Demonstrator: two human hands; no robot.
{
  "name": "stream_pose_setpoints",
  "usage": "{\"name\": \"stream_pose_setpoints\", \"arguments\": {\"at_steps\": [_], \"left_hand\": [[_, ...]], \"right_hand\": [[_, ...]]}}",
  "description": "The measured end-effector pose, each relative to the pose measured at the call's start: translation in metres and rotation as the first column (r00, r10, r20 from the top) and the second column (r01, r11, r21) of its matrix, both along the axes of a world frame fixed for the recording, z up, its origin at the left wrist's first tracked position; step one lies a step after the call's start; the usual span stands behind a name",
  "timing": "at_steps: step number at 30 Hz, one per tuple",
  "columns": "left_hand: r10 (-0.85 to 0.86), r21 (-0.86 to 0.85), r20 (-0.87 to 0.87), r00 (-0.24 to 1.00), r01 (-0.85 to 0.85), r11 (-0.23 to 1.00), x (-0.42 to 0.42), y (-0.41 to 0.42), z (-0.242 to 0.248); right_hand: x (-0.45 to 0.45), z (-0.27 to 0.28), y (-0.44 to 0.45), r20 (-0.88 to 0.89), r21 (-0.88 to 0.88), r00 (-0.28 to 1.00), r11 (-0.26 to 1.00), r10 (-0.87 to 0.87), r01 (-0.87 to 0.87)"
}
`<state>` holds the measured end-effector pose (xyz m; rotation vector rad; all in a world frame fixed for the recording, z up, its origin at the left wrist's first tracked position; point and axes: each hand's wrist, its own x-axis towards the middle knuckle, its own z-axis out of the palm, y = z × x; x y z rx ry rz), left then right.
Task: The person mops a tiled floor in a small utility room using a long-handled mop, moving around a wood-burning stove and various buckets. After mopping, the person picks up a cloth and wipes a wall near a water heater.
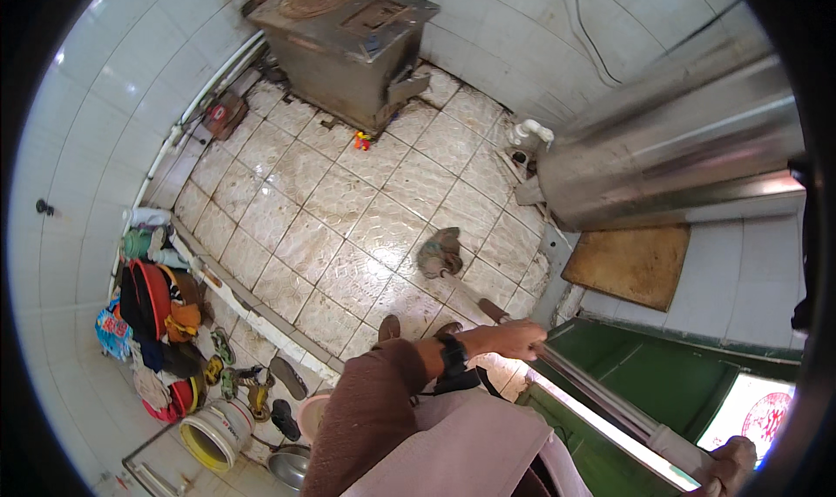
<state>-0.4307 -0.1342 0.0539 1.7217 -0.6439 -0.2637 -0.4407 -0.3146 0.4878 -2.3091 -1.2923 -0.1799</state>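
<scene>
A mop is held slantwise across the right of the view, its grey pole running from lower right toward the middle. My left hand, with a black watch on the wrist, is closed around the pole partway along. Near the pole's upper end, at the lower right rim, my right hand grips it, partly cut off by the picture's edge. The dirty cloth mop head rests on the wet-looking tiled floor, ahead of my brown shoes.
A metal stove stands at the back, with a small colourful toy by its base. On the right are a large steel cylinder, a wooden board and a green door. Left, beyond a low ledge, lie laundry basins, shoes and a bucket.
</scene>
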Motion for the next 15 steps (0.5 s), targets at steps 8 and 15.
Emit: {"name": "stream_pose_setpoints", "arguments": {"at_steps": [8, 15], "left_hand": [[0.471, 0.290, -0.067, 0.879, -0.435, 0.853, -0.096, 0.149, -0.056], [0.848, 0.543, 0.180, 0.498, -0.769, 0.337, -0.187, 0.256, -0.125]], "right_hand": [[0.011, -0.089, 0.070, -0.156, -0.073, 0.976, 0.984, 0.153, -0.165], [-0.001, -0.181, 0.167, -0.583, -0.238, 0.776, 0.863, 0.240, -0.446]]}}
